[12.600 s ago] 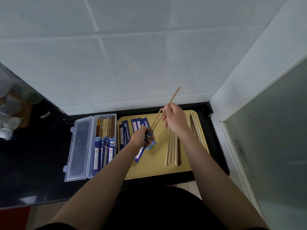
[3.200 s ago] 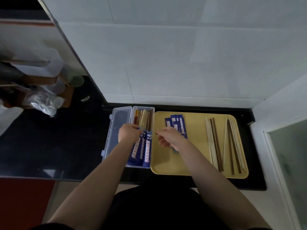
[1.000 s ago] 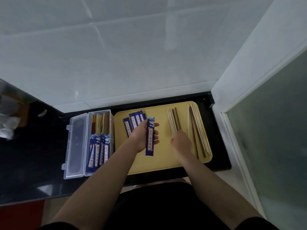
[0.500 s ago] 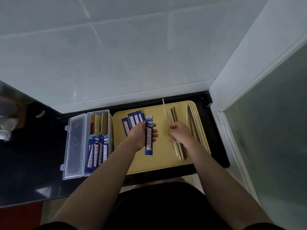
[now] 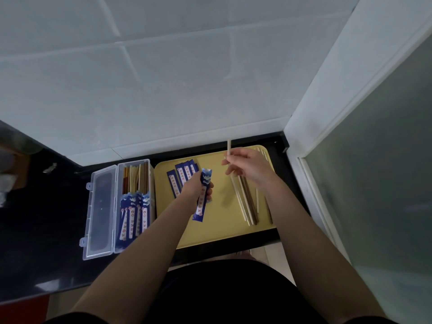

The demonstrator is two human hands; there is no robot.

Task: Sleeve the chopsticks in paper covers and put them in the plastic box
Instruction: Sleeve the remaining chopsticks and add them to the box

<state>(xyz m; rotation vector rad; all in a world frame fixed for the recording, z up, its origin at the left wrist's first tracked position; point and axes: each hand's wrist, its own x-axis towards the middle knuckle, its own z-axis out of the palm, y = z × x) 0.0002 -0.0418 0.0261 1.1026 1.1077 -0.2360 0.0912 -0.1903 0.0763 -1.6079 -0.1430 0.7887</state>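
My left hand (image 5: 195, 189) grips a blue paper cover (image 5: 203, 198) upright over the middle of the yellow tray (image 5: 217, 232). My right hand (image 5: 247, 168) pinches a pale chopstick (image 5: 228, 147) lifted above the tray, its tip pointing toward the wall. Several loose chopsticks (image 5: 245, 202), pale and dark, lie on the tray's right side below that hand. More blue covers (image 5: 183, 176) lie fanned at the tray's far left. The clear plastic box (image 5: 134, 206) left of the tray holds several sleeved chopsticks.
The box's lid (image 5: 100, 211) lies open flat to its left on the black counter (image 5: 42, 220). A white tiled wall (image 5: 163, 90) rises behind the tray. A white frame with frosted glass (image 5: 374, 160) stands close on the right.
My right hand has risen from the loose pile toward the far side of the tray with a pale chopstick. My left hand keeps holding the cover in about the same place.
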